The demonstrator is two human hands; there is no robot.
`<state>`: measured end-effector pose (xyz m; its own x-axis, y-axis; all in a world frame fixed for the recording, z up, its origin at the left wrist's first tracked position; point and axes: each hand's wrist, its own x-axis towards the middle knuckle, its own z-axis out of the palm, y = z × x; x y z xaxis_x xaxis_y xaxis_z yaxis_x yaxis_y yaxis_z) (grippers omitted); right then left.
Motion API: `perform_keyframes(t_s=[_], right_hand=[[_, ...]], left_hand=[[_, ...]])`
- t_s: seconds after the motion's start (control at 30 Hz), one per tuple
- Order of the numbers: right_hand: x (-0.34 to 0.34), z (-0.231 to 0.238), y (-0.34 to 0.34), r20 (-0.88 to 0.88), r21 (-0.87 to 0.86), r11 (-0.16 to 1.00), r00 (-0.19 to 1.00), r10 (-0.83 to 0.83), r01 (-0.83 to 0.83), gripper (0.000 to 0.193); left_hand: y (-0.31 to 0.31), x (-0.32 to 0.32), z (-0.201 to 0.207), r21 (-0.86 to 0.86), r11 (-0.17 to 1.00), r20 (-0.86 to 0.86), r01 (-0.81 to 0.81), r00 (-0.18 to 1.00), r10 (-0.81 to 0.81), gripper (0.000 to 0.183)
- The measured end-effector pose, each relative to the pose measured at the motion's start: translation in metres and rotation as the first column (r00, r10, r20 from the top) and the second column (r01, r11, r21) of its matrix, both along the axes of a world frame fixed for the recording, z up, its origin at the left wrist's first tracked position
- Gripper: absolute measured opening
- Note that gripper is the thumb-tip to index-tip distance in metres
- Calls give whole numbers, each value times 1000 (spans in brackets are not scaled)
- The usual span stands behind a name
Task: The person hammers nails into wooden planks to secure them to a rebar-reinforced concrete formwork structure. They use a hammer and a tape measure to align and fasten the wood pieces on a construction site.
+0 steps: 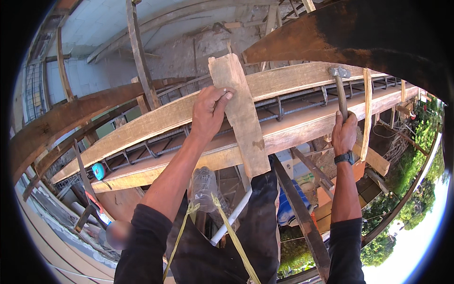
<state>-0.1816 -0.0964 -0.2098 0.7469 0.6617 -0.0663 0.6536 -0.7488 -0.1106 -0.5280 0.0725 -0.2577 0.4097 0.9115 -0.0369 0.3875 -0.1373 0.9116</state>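
Note:
My right hand [344, 135], with a dark watch on its wrist, is wrapped round the wooden handle of a hammer [341, 92]. The hammer's grey metal head is up, over the far plank [302, 75] of a long wooden formwork trough. A short, rough board [246, 128] lies crosswise over both sides of the trough in front of me. My left hand [210, 111] rests at the far part of this board, thumb and forefinger pinched together. What they pinch is too small to make out. Steel rebar [279, 111] with stirrups runs inside the trough, between the far plank and the near plank [213, 158].
A turquoise tape measure [98, 171] sits at the trough's left end. A narrow wooden strip [366, 113] crosses the trough right of the hammer. Below me hangs a clear plastic container [204, 189] on yellow straps. A large dark beam [340, 35] juts in at the upper right.

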Motion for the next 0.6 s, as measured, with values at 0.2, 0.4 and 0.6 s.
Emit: perform_keyframes(t_s=[0.2,0.4,0.6], right_hand=[[-74,44,-14,-769,230,902,636,-62,366,30],[-167,76,-15,-914,278,896,383,136,345,22],[-191,76,-3,-927,231,925,356,117,300,24]], left_hand=[[-3,1,-4,134,991,-44,-11,999,17,9],[-4,1,-6,183,983,-39,30,999,-23,8],[-5,0,-6,235,972,-61,26,998,-12,8]])
